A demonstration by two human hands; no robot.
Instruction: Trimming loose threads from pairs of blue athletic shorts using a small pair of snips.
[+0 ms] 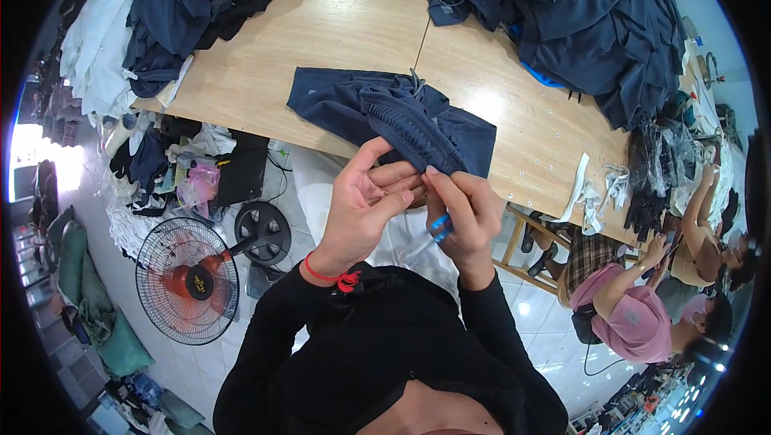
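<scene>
A pair of navy elastic-waist pants (333,102) lies bunched at the table's near edge; the leg length cannot be made out. Its gathered waistband (414,126) faces me, with a grey drawstring at the far side. My left hand (365,202), palm turned up, has its fingers curled at the waistband's edge. Beside it, my right hand (464,214) pinches the same edge between thumb and forefinger. Tucked in the right palm is a small tool with a blue part (440,228); its pale end is blurred, so its kind is unclear.
Heaps of navy garments lie on the wooden table (353,9), at far left and far right (594,25). A standing fan (189,281) is at my left, near cloth scraps. White strips (576,186) lie at the right edge. Two people (634,318) sit at the right.
</scene>
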